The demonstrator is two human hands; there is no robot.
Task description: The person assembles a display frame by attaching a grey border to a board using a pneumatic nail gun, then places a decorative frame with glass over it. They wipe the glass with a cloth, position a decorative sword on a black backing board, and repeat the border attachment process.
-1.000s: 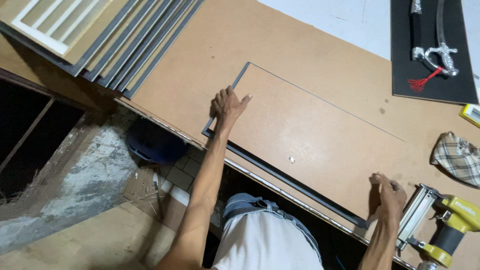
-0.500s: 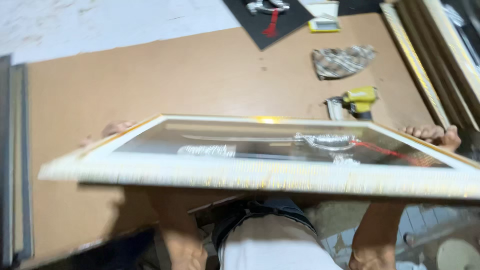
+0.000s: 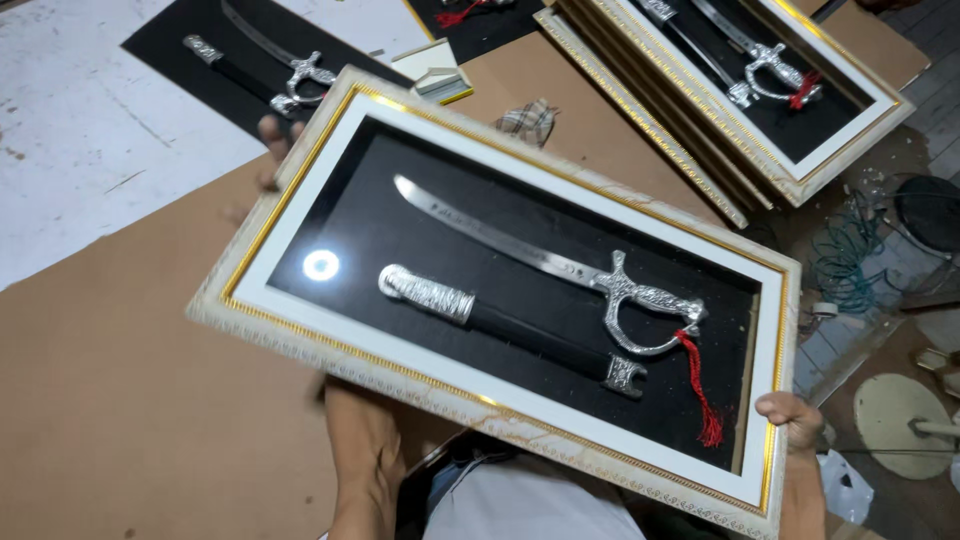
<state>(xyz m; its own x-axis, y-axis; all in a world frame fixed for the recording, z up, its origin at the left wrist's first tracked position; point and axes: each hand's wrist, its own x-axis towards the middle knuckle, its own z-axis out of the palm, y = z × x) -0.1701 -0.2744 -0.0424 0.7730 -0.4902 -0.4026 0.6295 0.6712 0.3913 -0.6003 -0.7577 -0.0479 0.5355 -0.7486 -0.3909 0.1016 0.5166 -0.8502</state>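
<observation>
A large rectangular display frame (image 3: 500, 395), cream-coloured with a gold inner trim and a glass front, was held tilted above the brown board worktable (image 3: 130, 420), its near long edge just over the person's white-clad lap. The right hand (image 3: 792, 417) was clamped on the frame's near right corner, fingers curled over the moulding. The left forearm was seen passing beneath the near edge, and the left hand (image 3: 268, 140) was gripped on the far left corner, only its fingertips showing past the rim. Inside the frame, on black backing, a curved silver sword (image 3: 545, 255) with a red tassel was mounted above a black scabbard with silver fittings (image 3: 500, 325); a round light reflection was caught on the glass. Just behind the frame, a crumpled checked cloth (image 3: 527, 119) and a small yellow-edged pad (image 3: 432, 72) lay on the table. Farther off, an unframed black backing board with another sword (image 3: 250, 60) was set to the left, and a stack of matching framed swords (image 3: 740, 90) to the right.
</observation>
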